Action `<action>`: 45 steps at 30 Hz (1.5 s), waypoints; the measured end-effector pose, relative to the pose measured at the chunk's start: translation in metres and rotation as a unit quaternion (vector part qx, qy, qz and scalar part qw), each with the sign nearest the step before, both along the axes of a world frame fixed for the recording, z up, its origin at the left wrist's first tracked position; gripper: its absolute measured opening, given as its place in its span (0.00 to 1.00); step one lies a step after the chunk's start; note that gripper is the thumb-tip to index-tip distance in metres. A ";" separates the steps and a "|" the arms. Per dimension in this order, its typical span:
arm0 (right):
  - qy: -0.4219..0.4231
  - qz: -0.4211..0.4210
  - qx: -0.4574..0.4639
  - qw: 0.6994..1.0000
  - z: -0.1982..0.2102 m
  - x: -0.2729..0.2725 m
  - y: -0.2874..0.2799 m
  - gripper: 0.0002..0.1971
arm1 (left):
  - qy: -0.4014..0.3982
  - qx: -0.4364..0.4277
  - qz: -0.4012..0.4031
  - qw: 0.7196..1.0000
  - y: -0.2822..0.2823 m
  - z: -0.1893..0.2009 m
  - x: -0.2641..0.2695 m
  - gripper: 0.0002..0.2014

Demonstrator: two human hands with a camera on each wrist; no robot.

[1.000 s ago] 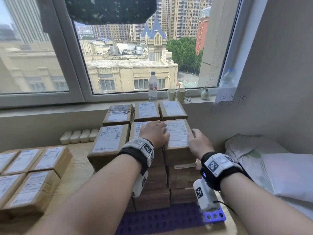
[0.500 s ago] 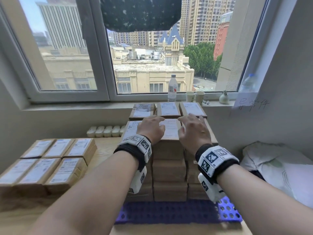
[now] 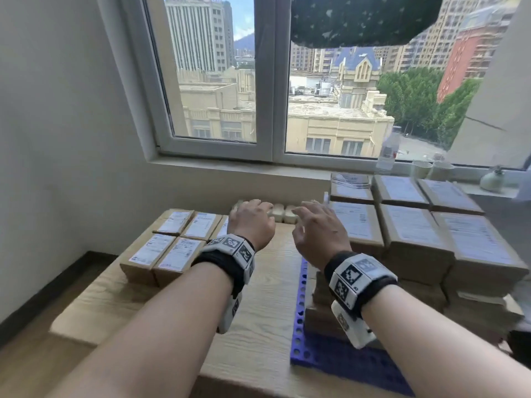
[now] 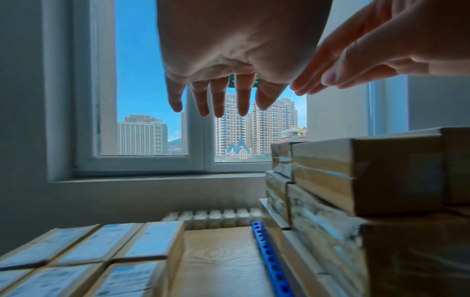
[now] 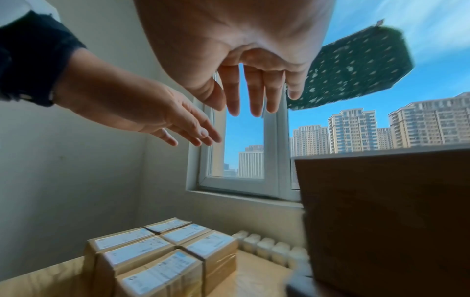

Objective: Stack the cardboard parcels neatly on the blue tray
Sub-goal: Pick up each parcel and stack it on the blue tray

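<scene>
A tall stack of cardboard parcels (image 3: 413, 234) with white labels stands on the blue perforated tray (image 3: 298, 326) at the right. Several loose parcels (image 3: 178, 239) lie in a flat group on the wooden table (image 3: 267, 282) at the left. My left hand (image 3: 253, 222) and right hand (image 3: 319, 228) hover side by side in the air between the two groups, fingers straight and spread, holding nothing. The left wrist view shows the left hand (image 4: 218, 96) empty above the table, the stack (image 4: 356, 180) to its right. In the right wrist view the right hand (image 5: 254, 94) is empty too.
A row of small pale blocks (image 3: 283, 212) sits against the wall behind the hands. On the windowsill (image 3: 287, 170) stand a water bottle (image 3: 386, 152), two cups (image 3: 431, 170) and a small pot. A wall closes the left side.
Both hands have lifted off the top of the stack and swung left, now hovering over the bare table. The head view has turned left toward the loose parcels.
</scene>
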State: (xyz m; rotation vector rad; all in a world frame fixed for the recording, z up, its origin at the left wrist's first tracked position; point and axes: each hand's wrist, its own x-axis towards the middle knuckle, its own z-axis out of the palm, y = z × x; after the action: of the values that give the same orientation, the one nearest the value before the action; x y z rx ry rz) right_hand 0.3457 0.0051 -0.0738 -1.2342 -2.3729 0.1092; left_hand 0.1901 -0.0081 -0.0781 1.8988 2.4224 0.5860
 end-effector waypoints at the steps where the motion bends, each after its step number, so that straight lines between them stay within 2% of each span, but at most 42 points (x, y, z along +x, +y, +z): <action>1: -0.007 0.000 -0.006 1.000 -0.002 -0.017 -0.003 0.21 | 0.001 -0.001 0.006 1.000 -0.007 -0.001 -0.017 0.21; 13: -0.060 0.003 -0.054 0.997 -0.041 -0.194 -0.043 0.22 | -0.020 -0.041 0.036 0.998 -0.068 -0.041 -0.195 0.22; 22: -0.084 0.021 -0.122 0.989 -0.078 -0.276 -0.065 0.25 | -0.053 -0.084 0.071 0.993 -0.093 -0.085 -0.285 0.22; 27: -0.083 0.036 -0.155 0.984 -0.098 -0.311 -0.052 0.28 | -0.077 -0.091 0.080 0.990 -0.084 -0.103 -0.318 0.24; 36: -0.086 0.033 -0.226 0.970 -0.141 -0.383 0.000 0.25 | -0.122 -0.133 0.101 0.978 -0.031 -0.128 -0.388 0.24; 45: -0.068 0.017 -0.324 0.943 -0.171 -0.429 0.045 0.24 | -0.229 -0.208 0.134 0.942 0.018 -0.174 -0.421 0.30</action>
State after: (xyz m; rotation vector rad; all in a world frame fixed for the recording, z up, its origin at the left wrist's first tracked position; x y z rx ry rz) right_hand -0.0835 0.0497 -0.2452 -1.5139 -2.5683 0.9063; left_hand -0.2312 0.0101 -0.2517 1.1335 2.2702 0.4145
